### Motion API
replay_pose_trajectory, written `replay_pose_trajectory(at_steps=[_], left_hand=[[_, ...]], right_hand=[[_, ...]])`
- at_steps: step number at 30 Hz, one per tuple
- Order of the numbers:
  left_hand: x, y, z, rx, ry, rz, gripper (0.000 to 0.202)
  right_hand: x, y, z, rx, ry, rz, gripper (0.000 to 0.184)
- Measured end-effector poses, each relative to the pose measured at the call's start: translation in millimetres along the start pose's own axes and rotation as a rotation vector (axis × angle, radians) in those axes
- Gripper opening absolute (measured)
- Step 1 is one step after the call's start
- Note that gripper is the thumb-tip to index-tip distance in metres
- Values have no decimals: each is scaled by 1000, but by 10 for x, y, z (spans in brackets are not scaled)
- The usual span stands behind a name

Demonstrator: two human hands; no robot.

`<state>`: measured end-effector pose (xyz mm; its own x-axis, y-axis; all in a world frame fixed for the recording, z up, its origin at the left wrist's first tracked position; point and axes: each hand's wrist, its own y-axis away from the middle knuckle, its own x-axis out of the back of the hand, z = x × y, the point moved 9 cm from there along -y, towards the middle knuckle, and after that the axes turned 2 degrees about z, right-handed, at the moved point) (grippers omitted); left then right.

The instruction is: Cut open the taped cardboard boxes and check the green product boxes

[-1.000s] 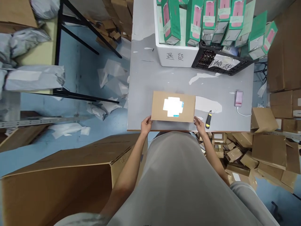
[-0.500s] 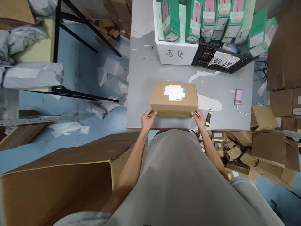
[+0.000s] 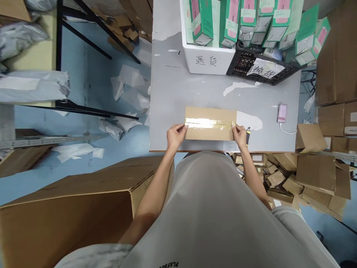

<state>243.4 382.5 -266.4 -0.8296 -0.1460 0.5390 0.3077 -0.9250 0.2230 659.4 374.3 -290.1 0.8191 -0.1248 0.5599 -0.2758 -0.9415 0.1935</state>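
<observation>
A brown cardboard box [image 3: 210,134] lies near the front edge of the table, a face with a seam under shiny clear tape [image 3: 206,123] turned up. At its left end my left hand [image 3: 176,136] is closed, thumb and fingers pinching the edge by the seam. My right hand [image 3: 240,134] grips the opposite end in the same way. Just beyond the right hand lies a black and yellow utility knife [image 3: 248,136], partly hidden by that hand. The box's white label is out of sight.
Green and pink boxes [image 3: 201,22] stand in a white bin [image 3: 208,61] and a black crate [image 3: 240,61] at the back. A phone [image 3: 282,112] with a cable lies right. A large open carton [image 3: 83,182] stands lower left; cartons [image 3: 279,178] pile up lower right.
The cardboard box has been tipped over between my hands: the labelled face has gone from view and the taped face is now up. My right hand has shifted slightly right, covering part of the knife.
</observation>
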Motion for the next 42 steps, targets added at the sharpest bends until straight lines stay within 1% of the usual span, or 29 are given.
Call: replay_pose_trajectory(at_steps=[3, 6, 8, 10, 12, 15, 17, 19, 23, 25, 26, 27, 29, 31, 34, 36, 39, 42], left_hand=[[-49, 8, -157, 20, 57, -26, 42], [-69, -15, -310, 45, 127, -61, 50], [-83, -30, -476, 108, 193, -88, 55], [-95, -29, -674, 178, 238, -102, 58], [-112, -3, -864, 227, 213, -111, 56], [-180, 75, -1070, 261, 134, -150, 53], [-243, 132, -1140, 269, 126, -176, 58], [-304, 170, -1170, 270, 137, -204, 66], [-437, 170, -1159, 263, 157, -283, 91], [-507, 149, -1127, 260, 170, -314, 100], [-547, 142, -1103, 258, 185, -331, 101], [-589, 140, -1072, 255, 204, -349, 98], [-660, 148, -1006, 247, 241, -383, 88], [-679, 164, -949, 243, 254, -397, 76], [-594, 177, -846, 218, 248, -368, 65], [-498, 176, -711, 160, 267, -337, 63], [-385, 180, -466, 85, 326, -311, 63], [-333, 162, -305, 84, 325, -282, 69]], right_hand=[[-34, 19, 114, -13, -15, -5, 65], [-7, 26, 243, -20, -96, 2, 67], [30, 43, 378, -42, -158, 13, 69], [60, 85, 565, -88, -181, 21, 73], [63, 155, 764, -136, -157, 13, 74], [-7, 276, 986, -173, -102, -32, 70], [-84, 338, 1056, -178, -88, -68, 67], [-168, 371, 1074, -181, -98, -108, 68], [-309, 362, 1025, -188, -145, -181, 76], [-361, 341, 976, -177, -163, -206, 74], [-389, 333, 951, -171, -174, -221, 72], [-418, 327, 926, -166, -187, -237, 69], [-461, 323, 878, -162, -208, -266, 64], [-459, 322, 824, -160, -220, -280, 60], [-360, 319, 702, -163, -260, -279, 60], [-254, 313, 575, -162, -307, -270, 60], [-89, 284, 340, -150, -362, -233, 61], [19, 233, 164, -153, -355, -178, 68]])
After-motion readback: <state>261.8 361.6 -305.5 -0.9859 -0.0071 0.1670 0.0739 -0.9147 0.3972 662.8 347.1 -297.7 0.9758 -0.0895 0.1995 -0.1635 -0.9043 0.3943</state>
